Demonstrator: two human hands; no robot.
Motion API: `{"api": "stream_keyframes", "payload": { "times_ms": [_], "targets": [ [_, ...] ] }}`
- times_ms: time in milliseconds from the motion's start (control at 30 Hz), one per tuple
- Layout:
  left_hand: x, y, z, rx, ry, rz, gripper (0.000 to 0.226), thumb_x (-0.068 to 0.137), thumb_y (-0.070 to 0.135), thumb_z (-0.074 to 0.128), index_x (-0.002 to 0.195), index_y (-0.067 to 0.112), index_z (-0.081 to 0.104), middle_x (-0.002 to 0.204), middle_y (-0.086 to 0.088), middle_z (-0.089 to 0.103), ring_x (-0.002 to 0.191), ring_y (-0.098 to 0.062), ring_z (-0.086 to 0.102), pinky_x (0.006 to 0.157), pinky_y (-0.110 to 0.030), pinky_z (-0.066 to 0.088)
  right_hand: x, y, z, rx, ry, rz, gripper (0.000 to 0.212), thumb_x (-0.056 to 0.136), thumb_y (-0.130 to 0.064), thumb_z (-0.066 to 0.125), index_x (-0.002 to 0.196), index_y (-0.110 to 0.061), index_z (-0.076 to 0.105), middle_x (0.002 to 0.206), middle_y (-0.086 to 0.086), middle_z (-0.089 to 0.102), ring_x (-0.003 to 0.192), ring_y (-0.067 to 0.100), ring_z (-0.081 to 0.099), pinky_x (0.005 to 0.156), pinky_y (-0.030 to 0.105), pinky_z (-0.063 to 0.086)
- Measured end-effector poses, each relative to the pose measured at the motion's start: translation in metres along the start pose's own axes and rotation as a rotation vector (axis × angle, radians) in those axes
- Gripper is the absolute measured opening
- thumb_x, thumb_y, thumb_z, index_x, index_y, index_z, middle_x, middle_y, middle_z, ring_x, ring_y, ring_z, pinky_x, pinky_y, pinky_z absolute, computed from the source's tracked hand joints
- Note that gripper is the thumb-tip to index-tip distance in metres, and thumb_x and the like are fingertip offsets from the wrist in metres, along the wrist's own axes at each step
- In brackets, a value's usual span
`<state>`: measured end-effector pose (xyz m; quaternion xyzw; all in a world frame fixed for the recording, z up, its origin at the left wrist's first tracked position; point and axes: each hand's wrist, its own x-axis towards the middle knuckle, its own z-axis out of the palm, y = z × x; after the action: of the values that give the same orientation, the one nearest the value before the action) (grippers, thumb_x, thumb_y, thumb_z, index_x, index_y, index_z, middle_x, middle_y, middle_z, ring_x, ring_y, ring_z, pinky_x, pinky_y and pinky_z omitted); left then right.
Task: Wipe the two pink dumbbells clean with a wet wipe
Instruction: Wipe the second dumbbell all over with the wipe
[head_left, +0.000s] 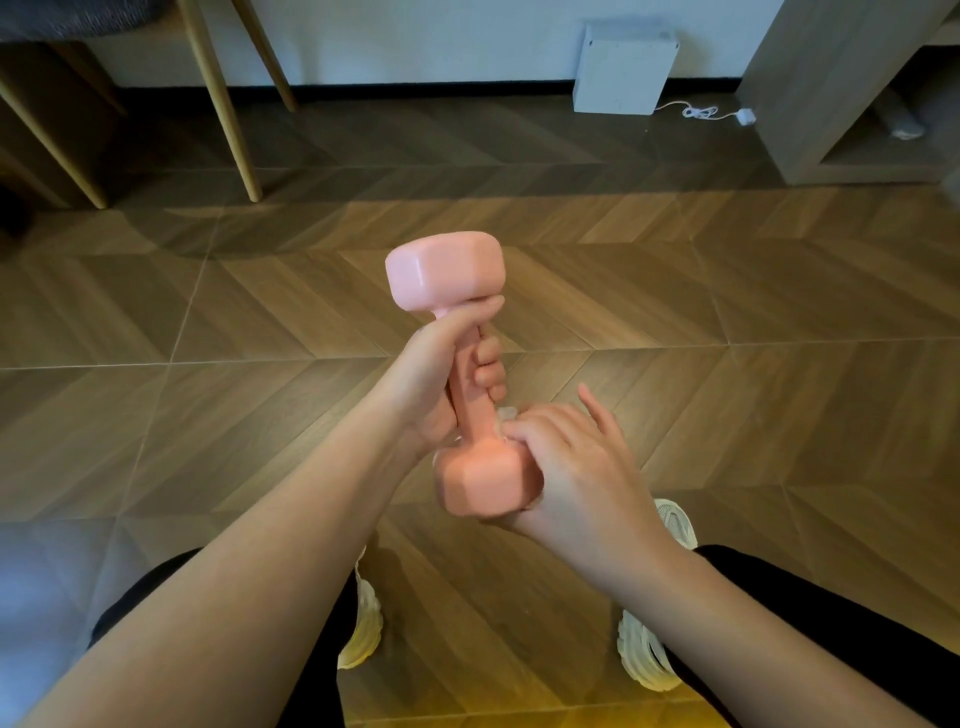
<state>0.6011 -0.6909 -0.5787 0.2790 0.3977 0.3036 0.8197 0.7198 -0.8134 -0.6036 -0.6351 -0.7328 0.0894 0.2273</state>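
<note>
One pink dumbbell (445, 271) is held upright in front of me above the floor. My left hand (447, 369) grips its handle, fingers curled round the bar. My right hand (566, 457) wraps the lower head of the dumbbell, pressing a white wet wipe (506, 414) against it; only a small bit of the wipe shows above my fingers. My right index finger sticks out straight. The second pink dumbbell is not in view.
Wood-pattern floor (727, 312) stretches all around. Wooden chair legs (228, 104) stand at the back left, a white box (623, 67) with a cable by the wall, a wooden shelf unit (841, 93) at the back right. My two pale shoes (644, 654) are below.
</note>
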Motion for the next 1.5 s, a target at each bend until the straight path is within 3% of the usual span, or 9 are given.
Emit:
{"api": "stream_keyframes", "payload": {
  "times_ms": [300, 400, 500, 733, 933, 1000, 1133, 1300, 1500],
  "targets": [
    [-0.004, 0.005, -0.003, 0.026, -0.139, 0.038, 0.031, 0.083, 0.022, 0.061, 0.062, 0.019, 0.038, 0.046, 0.004, 0.035, 0.038, -0.011, 0.035, 0.045, -0.023, 0.037, 0.001, -0.001, 0.002, 0.042, 0.043, -0.033, 0.058, 0.055, -0.042, 0.092, 0.096, -0.009, 0.068, 0.095, 0.002, 0.069, 0.093, 0.024, 0.068, 0.11, 0.05, 0.035],
    [-0.002, -0.002, -0.002, 0.109, -0.033, 0.118, 0.017, 0.075, 0.026, 0.069, 0.067, 0.018, 0.056, 0.063, 0.0, 0.048, 0.061, -0.017, 0.05, 0.071, -0.037, 0.042, 0.001, 0.002, 0.001, 0.001, 0.102, -0.021, 0.056, 0.056, -0.044, 0.091, 0.094, -0.009, 0.069, 0.091, 0.002, 0.068, 0.089, 0.025, 0.067, 0.109, 0.051, 0.038],
    [0.0, -0.008, 0.001, 0.155, 0.023, 0.11, 0.028, 0.072, 0.027, 0.073, 0.083, 0.018, 0.049, 0.072, 0.002, 0.044, 0.085, -0.027, 0.042, 0.071, -0.038, 0.035, 0.001, 0.003, 0.002, -0.014, 0.091, 0.002, 0.058, 0.056, -0.047, 0.091, 0.094, -0.01, 0.066, 0.092, 0.001, 0.068, 0.09, 0.022, 0.066, 0.111, 0.047, 0.035],
    [-0.001, -0.005, 0.005, 0.035, 0.029, 0.078, 0.033, 0.087, 0.021, 0.067, 0.062, 0.018, 0.046, 0.053, 0.003, 0.038, 0.044, -0.013, 0.039, 0.045, -0.023, 0.039, 0.002, 0.002, 0.006, -0.056, 0.058, 0.007, 0.059, 0.058, -0.045, 0.088, 0.099, -0.008, 0.067, 0.097, 0.002, 0.069, 0.096, 0.022, 0.066, 0.112, 0.059, 0.032],
    [-0.004, -0.004, 0.0, 0.08, 0.063, 0.094, 0.03, 0.073, 0.026, 0.075, 0.085, 0.011, 0.052, 0.073, -0.005, 0.05, 0.085, -0.029, 0.048, 0.079, -0.042, 0.039, 0.003, 0.006, 0.008, -0.054, 0.12, 0.027, 0.059, 0.053, -0.038, 0.094, 0.097, -0.008, 0.066, 0.095, 0.002, 0.067, 0.093, 0.024, 0.065, 0.115, 0.054, 0.027],
    [-0.003, -0.003, 0.002, 0.06, 0.088, 0.092, 0.029, 0.072, 0.027, 0.075, 0.082, 0.013, 0.052, 0.07, -0.002, 0.048, 0.076, -0.025, 0.047, 0.076, -0.041, 0.039, 0.003, 0.005, 0.008, -0.042, 0.128, 0.026, 0.059, 0.055, -0.039, 0.093, 0.096, -0.008, 0.065, 0.092, 0.003, 0.066, 0.091, 0.025, 0.065, 0.114, 0.055, 0.027],
    [-0.006, 0.001, 0.005, 0.003, 0.022, 0.051, 0.031, 0.086, 0.029, 0.07, 0.066, 0.02, 0.047, 0.053, 0.005, 0.037, 0.044, -0.011, 0.037, 0.046, -0.024, 0.038, 0.003, 0.005, 0.008, 0.024, 0.086, -0.048, 0.058, 0.057, -0.038, 0.092, 0.097, -0.007, 0.063, 0.092, 0.004, 0.066, 0.091, 0.025, 0.066, 0.116, 0.053, 0.022],
    [-0.007, 0.001, -0.001, 0.068, 0.047, 0.086, 0.026, 0.071, 0.031, 0.075, 0.078, 0.015, 0.055, 0.068, 0.0, 0.049, 0.07, -0.02, 0.047, 0.078, -0.039, 0.039, 0.001, 0.008, 0.008, 0.022, 0.072, -0.012, 0.065, 0.05, -0.027, 0.098, 0.101, -0.007, 0.063, 0.099, 0.004, 0.066, 0.096, 0.025, 0.064, 0.116, 0.052, 0.023],
    [-0.008, 0.004, 0.002, 0.038, 0.077, 0.068, 0.024, 0.088, 0.026, 0.069, 0.075, 0.019, 0.05, 0.056, 0.003, 0.043, 0.048, -0.012, 0.042, 0.049, -0.025, 0.041, 0.004, 0.007, 0.011, 0.036, 0.078, -0.096, 0.072, 0.052, -0.018, 0.095, 0.106, -0.018, 0.048, 0.097, 0.003, 0.064, 0.095, 0.022, 0.064, 0.117, 0.05, 0.023]
  ]
}}
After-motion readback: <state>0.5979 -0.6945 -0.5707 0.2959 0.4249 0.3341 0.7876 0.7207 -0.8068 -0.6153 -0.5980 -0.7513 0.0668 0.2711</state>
